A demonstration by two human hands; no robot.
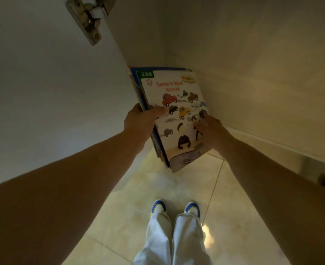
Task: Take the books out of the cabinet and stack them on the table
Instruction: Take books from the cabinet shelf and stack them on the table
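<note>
At the far left the open cabinet door (43, 83) fills the view, its metal hinge (87, 20) well above and left of the fingers. Next comes the left hand (140, 121), its fingers (158, 111) closed on the left edge of a bundle of thin books (175, 119), the thumb lying across the top cover and the remaining digits hidden beneath. The bundle sits between the two hands, its far end reaching into the cabinet (253, 64) and its near end jutting out over the tiled floor (148, 188). Whether the far end is resting on the shelf cannot be told. The top cover shows small cartoon cars under a red title. To the right, the right hand (211, 131) grips the opposite edge, its fingers (201, 123) pressed onto the cover, so both hands hold the same bundle.

As a judgement, the task is at an early stage: the books are grasped and partly out of the cabinet, but no desk is visible and nothing is stacked yet. Carrying them over and setting them down remains.
</note>
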